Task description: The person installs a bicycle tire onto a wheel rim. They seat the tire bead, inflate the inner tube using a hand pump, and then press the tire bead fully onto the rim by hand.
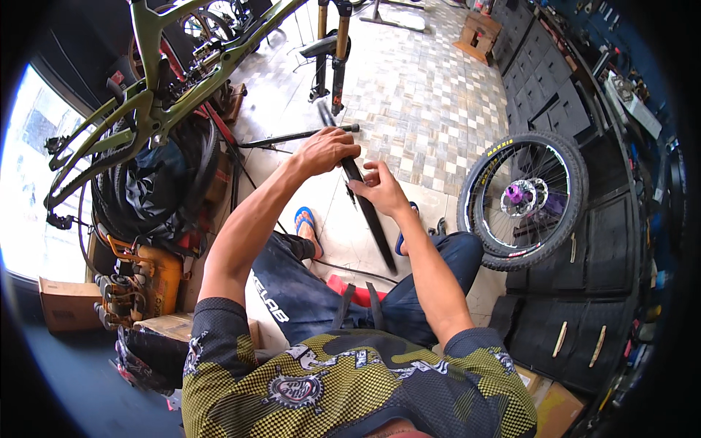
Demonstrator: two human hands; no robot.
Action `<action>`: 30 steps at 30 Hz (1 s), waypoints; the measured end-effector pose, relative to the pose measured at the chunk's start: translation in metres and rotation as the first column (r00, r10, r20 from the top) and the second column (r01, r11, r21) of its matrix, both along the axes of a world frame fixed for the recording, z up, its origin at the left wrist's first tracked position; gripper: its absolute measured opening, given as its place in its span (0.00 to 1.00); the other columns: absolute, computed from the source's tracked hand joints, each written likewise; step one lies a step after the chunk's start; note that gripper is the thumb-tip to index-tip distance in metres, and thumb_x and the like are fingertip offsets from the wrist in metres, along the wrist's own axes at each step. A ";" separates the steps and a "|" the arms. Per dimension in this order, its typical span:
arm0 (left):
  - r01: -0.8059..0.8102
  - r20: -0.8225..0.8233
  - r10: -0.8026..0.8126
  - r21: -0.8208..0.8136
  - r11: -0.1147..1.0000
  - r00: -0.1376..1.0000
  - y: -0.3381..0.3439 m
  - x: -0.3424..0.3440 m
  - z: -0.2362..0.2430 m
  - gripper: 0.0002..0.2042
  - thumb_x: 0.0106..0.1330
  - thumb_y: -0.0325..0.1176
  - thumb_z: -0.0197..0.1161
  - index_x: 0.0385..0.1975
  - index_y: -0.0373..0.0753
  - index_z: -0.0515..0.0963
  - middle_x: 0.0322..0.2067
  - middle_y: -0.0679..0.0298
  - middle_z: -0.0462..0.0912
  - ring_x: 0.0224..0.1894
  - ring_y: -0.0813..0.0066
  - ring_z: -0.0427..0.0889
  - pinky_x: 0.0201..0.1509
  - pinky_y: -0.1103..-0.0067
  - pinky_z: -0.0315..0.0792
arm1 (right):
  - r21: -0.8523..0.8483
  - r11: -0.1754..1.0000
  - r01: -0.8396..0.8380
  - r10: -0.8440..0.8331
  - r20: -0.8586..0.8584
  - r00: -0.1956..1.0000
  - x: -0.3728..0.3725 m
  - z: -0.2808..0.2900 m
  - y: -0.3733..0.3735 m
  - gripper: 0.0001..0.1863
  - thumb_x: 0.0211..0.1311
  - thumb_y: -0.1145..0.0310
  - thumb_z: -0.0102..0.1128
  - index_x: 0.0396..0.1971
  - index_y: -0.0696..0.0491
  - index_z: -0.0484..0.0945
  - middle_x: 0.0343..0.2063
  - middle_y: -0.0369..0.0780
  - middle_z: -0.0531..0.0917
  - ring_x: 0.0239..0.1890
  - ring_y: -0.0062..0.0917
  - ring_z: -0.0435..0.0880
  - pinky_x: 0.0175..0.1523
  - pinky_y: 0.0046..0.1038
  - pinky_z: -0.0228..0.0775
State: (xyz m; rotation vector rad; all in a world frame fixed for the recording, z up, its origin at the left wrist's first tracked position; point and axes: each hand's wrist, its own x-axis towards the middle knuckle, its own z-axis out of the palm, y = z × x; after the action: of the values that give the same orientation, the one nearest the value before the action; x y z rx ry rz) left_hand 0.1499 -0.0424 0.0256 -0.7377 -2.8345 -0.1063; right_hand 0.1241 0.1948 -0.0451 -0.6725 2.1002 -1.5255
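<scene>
Between my knees stands a black bicycle wheel (374,230), seen nearly edge-on and tilted, its upper end away from me and blurred. My left hand (328,151) is closed over its upper part, with the fingers wrapped across the black rim or tyre. A little lower, my right hand (382,190) is at the wheel's right side. The right thumb presses against it and the fingers are curled. Whether a tyre is fully seated on the rim cannot be made out from this angle.
A green bike frame (150,102) with a fork (339,58) hangs ahead on the left, above black tyres (120,197). On the right, another wheel (522,197) leans against black drawers (584,226). An orange compressor (157,274) sits at the left. A black tube (303,136) crosses the floor ahead.
</scene>
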 end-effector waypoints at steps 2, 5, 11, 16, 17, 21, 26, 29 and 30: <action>-0.101 0.075 0.108 -0.082 0.991 0.991 0.000 0.002 0.000 0.29 0.55 0.30 0.79 0.59 0.54 0.81 0.58 0.68 0.82 0.66 0.62 0.78 0.72 0.65 0.70 | -0.068 0.998 -0.008 0.025 0.251 0.968 0.018 -0.009 0.001 0.56 0.57 0.35 0.80 0.72 0.59 0.65 0.55 0.40 0.82 0.51 0.23 0.84 0.51 0.30 0.78; -0.206 -0.048 0.215 0.144 0.968 0.976 0.018 0.007 -0.001 0.28 0.57 0.30 0.79 0.60 0.53 0.80 0.62 0.65 0.80 0.69 0.58 0.76 0.72 0.64 0.71 | -0.269 0.962 -0.040 0.180 0.518 0.837 0.040 -0.020 0.005 0.43 0.66 0.32 0.69 0.68 0.49 0.72 0.51 0.35 0.85 0.50 0.21 0.85 0.52 0.30 0.78; -0.579 0.377 0.457 0.664 0.473 0.806 0.033 0.045 -0.027 0.22 0.74 0.44 0.72 0.55 0.31 0.82 0.46 0.47 0.91 0.48 0.56 0.93 0.51 0.66 0.84 | -0.518 0.814 0.264 0.150 0.625 0.766 0.057 -0.032 -0.021 0.37 0.73 0.44 0.69 0.72 0.49 0.67 0.45 0.30 0.82 0.49 0.17 0.81 0.52 0.33 0.80; -0.615 0.453 0.417 0.625 0.481 0.788 0.073 0.088 -0.035 0.24 0.75 0.51 0.69 0.55 0.32 0.85 0.38 0.45 0.91 0.41 0.56 0.93 0.47 0.66 0.82 | -0.629 0.732 0.262 0.202 0.568 0.798 0.050 -0.033 -0.012 0.27 0.83 0.54 0.57 0.75 0.44 0.66 0.54 0.34 0.83 0.55 0.21 0.83 0.55 0.34 0.82; -0.646 0.475 0.440 0.595 0.479 0.763 0.074 0.089 -0.027 0.24 0.75 0.51 0.68 0.54 0.33 0.85 0.37 0.45 0.90 0.40 0.56 0.92 0.46 0.65 0.81 | -0.540 0.812 0.222 0.125 0.534 0.836 0.050 -0.024 -0.004 0.30 0.83 0.55 0.57 0.78 0.44 0.63 0.56 0.36 0.83 0.56 0.22 0.84 0.55 0.34 0.82; -0.656 0.476 0.452 0.535 0.532 0.754 0.047 0.085 -0.017 0.25 0.78 0.53 0.63 0.52 0.33 0.86 0.32 0.46 0.88 0.35 0.54 0.90 0.42 0.63 0.78 | 0.129 0.992 0.018 0.003 -0.160 0.987 -0.005 0.005 0.036 0.26 0.76 0.57 0.68 0.67 0.52 0.79 0.46 0.41 0.90 0.51 0.28 0.88 0.55 0.32 0.81; -0.583 0.509 0.335 0.473 0.661 0.793 0.029 0.064 -0.007 0.26 0.79 0.55 0.58 0.49 0.34 0.86 0.30 0.47 0.88 0.34 0.53 0.89 0.41 0.61 0.77 | 0.146 0.981 0.127 0.041 -0.800 0.599 -0.077 0.050 0.043 0.37 0.67 0.31 0.64 0.61 0.47 0.82 0.58 0.45 0.84 0.65 0.44 0.78 0.71 0.46 0.68; -0.569 0.472 0.355 0.460 0.682 0.807 0.035 0.049 -0.005 0.26 0.79 0.54 0.58 0.48 0.33 0.87 0.30 0.47 0.87 0.34 0.52 0.89 0.41 0.61 0.77 | 0.291 0.955 -0.053 0.256 -0.726 0.638 -0.113 0.036 0.040 0.38 0.67 0.29 0.61 0.61 0.47 0.82 0.55 0.45 0.84 0.63 0.43 0.78 0.69 0.47 0.68; -0.545 0.450 0.347 0.452 0.706 0.823 0.035 0.047 -0.005 0.25 0.79 0.54 0.59 0.48 0.33 0.87 0.30 0.47 0.88 0.34 0.52 0.89 0.42 0.61 0.77 | 0.321 0.944 -0.072 0.283 -0.679 0.677 -0.121 0.037 0.041 0.36 0.68 0.30 0.62 0.57 0.48 0.82 0.53 0.46 0.85 0.62 0.42 0.80 0.67 0.45 0.70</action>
State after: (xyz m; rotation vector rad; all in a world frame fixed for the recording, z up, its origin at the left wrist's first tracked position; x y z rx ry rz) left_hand 0.1967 -0.0078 0.0211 0.1425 -2.9288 -1.0322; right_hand 0.0032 0.2357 -0.0079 -1.5137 2.6148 -0.8847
